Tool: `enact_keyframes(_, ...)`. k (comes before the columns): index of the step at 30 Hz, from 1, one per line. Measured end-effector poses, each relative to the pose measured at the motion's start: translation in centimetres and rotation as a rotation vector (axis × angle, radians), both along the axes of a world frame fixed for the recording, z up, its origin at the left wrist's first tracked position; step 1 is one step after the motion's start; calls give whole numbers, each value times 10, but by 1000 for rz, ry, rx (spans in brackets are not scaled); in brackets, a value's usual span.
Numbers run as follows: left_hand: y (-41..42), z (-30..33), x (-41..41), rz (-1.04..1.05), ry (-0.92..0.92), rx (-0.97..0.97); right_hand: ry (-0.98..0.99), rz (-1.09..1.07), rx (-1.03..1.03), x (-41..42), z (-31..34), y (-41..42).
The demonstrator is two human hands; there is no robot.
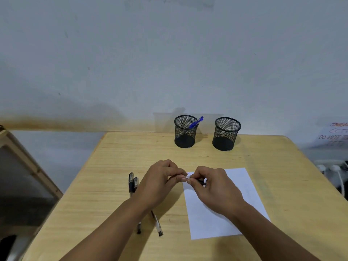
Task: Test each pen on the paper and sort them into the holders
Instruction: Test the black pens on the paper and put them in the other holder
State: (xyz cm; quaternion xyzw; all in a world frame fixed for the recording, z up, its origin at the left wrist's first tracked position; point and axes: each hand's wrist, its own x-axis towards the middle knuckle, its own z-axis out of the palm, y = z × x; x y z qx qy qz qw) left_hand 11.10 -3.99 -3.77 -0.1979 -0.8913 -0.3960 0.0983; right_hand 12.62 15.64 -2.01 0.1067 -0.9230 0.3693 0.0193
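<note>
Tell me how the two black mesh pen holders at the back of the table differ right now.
The left mesh holder has a blue pen leaning inside, its end poking above the rim; the right mesh holder looks empty. The left one also stands slightly farther back toward the wall than the right one. Both are black, round, upright and about the same size.

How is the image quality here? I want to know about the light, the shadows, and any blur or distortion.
Head view: soft, even light, no strong glare. The two mesh holders cast faint shadows on the wall behind. The wide lens bends the table edges outward. The paper sign at far right is smeared, its text only partly readable. Both hands look fairly sharp, but the pen in their grip is slightly blurred.
</note>
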Motion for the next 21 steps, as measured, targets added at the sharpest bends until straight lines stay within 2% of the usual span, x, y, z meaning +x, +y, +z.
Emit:
enact_keyframes(3, -3, 3, -2, 71, -39, 49, -12, -16, -10, 1, -1, 5)
enact_keyframes(6, -12, 3, -6, 226, -102, 68, -34, -56, -106, -1, -1, 14)
enact_keyframes(14, -24, -9, -10, 519, -208, -229, -338, -222, -555, -2, -12, 29)
enact_keyframes(21, -22, -14, -10, 545, -141, -350, -358, -291, -687, 2, -15, 27)
